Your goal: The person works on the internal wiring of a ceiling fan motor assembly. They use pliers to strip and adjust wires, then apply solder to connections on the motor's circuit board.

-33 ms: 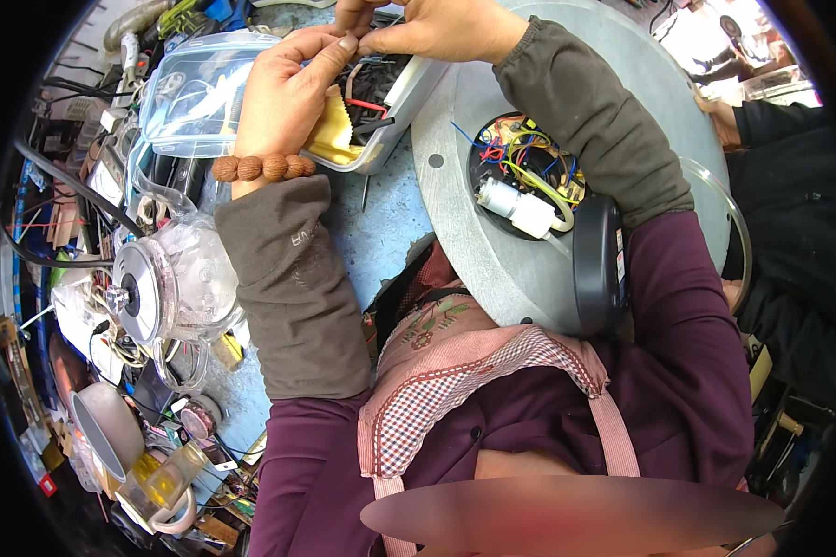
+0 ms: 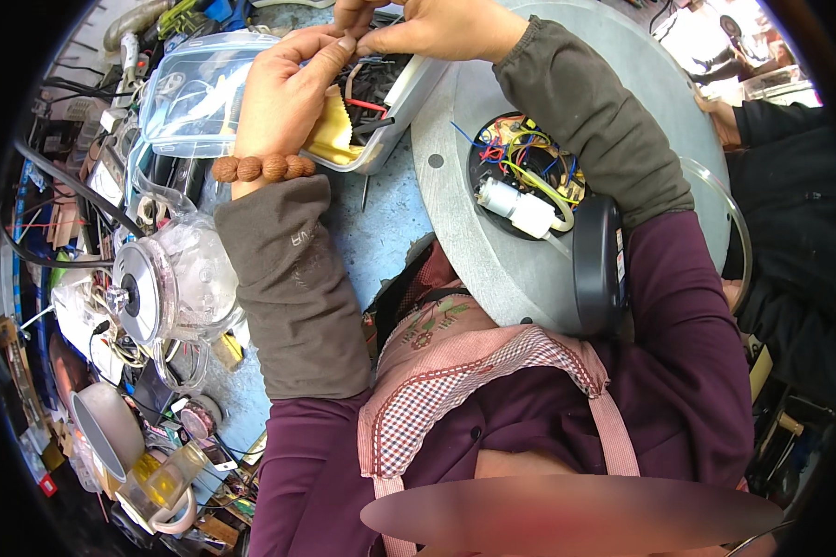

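My left hand and my right hand meet at the top of the head view, over a clear plastic box. Thumbs and fingertips of both are pinched together; whatever they hold is too small and hidden to name. Many short black tube-like pieces, a red one and a yellow zigzag-edged piece fill the box. Its see-through lid lies to the left, partly behind my left hand. Beneath my right forearm is a large grey disc, whose round opening holds coloured wires and a small white pump.
A black rounded case stands at the disc's near edge. Left of my arm are a glass kettle, a pale bowl, a cup of yellow liquid and tangled cables. Another person's dark sleeve reaches in from the right.
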Demonstrator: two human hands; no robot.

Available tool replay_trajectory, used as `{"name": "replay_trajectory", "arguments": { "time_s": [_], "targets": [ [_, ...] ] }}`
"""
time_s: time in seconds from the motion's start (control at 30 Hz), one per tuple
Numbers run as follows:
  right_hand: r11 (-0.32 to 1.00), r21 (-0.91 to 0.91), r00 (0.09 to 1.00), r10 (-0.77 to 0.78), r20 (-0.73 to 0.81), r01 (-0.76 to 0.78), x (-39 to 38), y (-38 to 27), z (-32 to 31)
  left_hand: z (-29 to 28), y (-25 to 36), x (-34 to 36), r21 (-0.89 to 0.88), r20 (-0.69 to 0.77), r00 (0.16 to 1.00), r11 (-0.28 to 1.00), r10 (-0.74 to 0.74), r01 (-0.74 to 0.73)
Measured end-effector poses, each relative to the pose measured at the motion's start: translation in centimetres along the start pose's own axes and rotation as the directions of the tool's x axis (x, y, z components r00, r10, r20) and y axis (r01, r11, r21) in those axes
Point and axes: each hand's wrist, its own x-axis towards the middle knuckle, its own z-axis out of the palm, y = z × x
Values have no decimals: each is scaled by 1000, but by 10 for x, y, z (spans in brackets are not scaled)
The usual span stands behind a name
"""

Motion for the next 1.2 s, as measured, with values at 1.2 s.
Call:
{"name": "replay_trajectory", "arguments": {
  "time_s": [1.2],
  "targets": [
    [821,-556,959,245,144,-126,-3,23,4,-1,17,-4,-29,-281,958,997,59,-70]
  ]
}}
